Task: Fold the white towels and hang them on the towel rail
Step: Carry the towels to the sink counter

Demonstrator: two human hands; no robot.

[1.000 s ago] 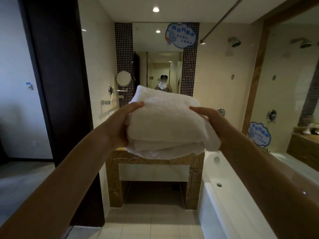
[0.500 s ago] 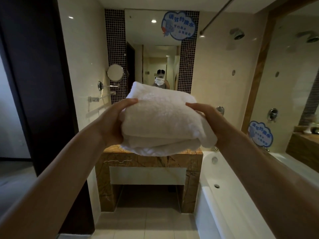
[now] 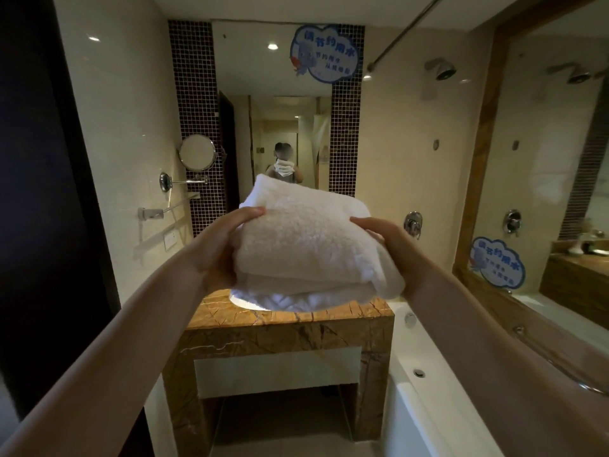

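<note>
Head view, left grip [image 3: 221,248], right grip [image 3: 391,247] clasping folded towel [image 3: 306,245] (white), marble counter [image 3: 283,322] below, bathtub [image 3: 428,387] beside

A brown marble vanity [image 3: 296,319] stands at 6 o'clock, with a tall wall mirror [image 3: 273,77] at 12 between dark mosaic tile strips [image 3: 194,94]. A round magnifying mirror [image 3: 197,152] sits at 10, a shower head [image 3: 441,69] at 1, a white bathtub [image 3: 428,374] at 4 and a dark door frame [image 3: 33,192] at 9.
</note>
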